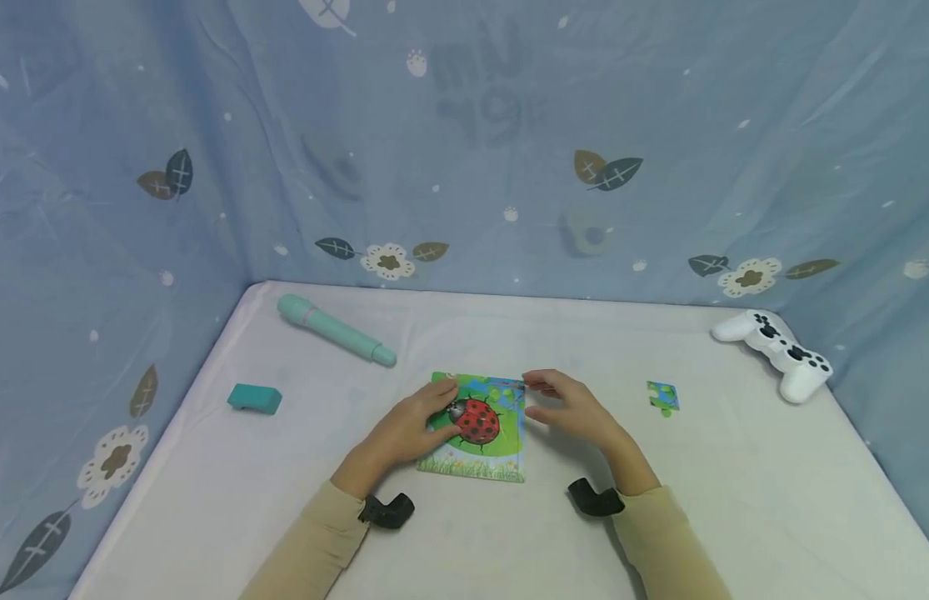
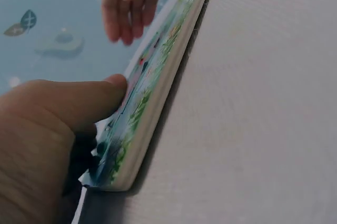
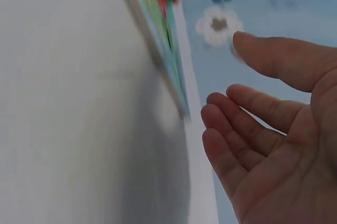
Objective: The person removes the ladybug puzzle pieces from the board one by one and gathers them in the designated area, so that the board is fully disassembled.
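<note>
A ladybug jigsaw puzzle (image 1: 501, 457) lies on the white table, its pale edge facing me in the left wrist view. My left hand (image 1: 413, 425) rests on its left side, fingertips at the upper left and thumb (image 2: 102, 97) across the picture. At the puzzle's upper right edge is my right hand (image 1: 572, 410), fingers loosely bent and thumb apart, nothing between them. The right wrist view shows this right hand (image 3: 274, 134) palm side, beside the puzzle's corner. A loose jigsaw piece (image 1: 663, 395), green and blue, lies farther right.
A mint-green toy microphone (image 1: 337, 330) lies at the back left, with a small teal block (image 1: 255, 398) nearer the left edge. A white game controller (image 1: 773, 350) sits at the back right. Blue patterned cloth (image 1: 479, 167) hangs behind the table.
</note>
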The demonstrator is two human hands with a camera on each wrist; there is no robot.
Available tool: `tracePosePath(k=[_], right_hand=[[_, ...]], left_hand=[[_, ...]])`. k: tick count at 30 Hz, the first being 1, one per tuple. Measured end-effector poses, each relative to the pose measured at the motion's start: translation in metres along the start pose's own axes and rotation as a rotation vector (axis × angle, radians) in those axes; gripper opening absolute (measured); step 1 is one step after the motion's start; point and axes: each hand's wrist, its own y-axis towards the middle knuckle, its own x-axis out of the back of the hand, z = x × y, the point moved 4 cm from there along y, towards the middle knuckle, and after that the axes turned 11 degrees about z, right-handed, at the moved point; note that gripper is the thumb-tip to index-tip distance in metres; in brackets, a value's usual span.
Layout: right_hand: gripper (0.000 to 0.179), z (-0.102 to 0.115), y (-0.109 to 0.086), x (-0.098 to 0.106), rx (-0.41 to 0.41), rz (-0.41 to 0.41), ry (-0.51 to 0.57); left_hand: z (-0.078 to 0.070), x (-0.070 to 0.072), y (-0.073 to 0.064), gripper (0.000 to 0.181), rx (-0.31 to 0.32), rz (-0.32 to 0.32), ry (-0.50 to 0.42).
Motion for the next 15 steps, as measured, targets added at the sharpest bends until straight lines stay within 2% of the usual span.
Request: tracePosePath(k=[2, 6, 11, 15], right_hand=[[0.050, 0.006, 0.010, -0.009, 0.015, 0.021, 0.001], [0.047, 0.013, 0.026, -0.023, -0.009, 0.019, -0.003], [0.045, 0.015, 0.034, -0.036, -0.088, -0.060, -0.036], [0.046, 0.014, 0.038, -0.045, -0.088, -0.103, -0.112]], left_hand=[[0.002, -0.003, 0.000, 0.066, 0.003, 0.016, -0.009], [0.003, -0.006, -0.001, 0.066, -0.003, 0.015, -0.022], [0.002, -0.002, -0.001, 0.065, -0.041, -0.017, -0.029], [0.003, 0.000, -0.002, 0.065, -0.038, -0.027, -0.032]])
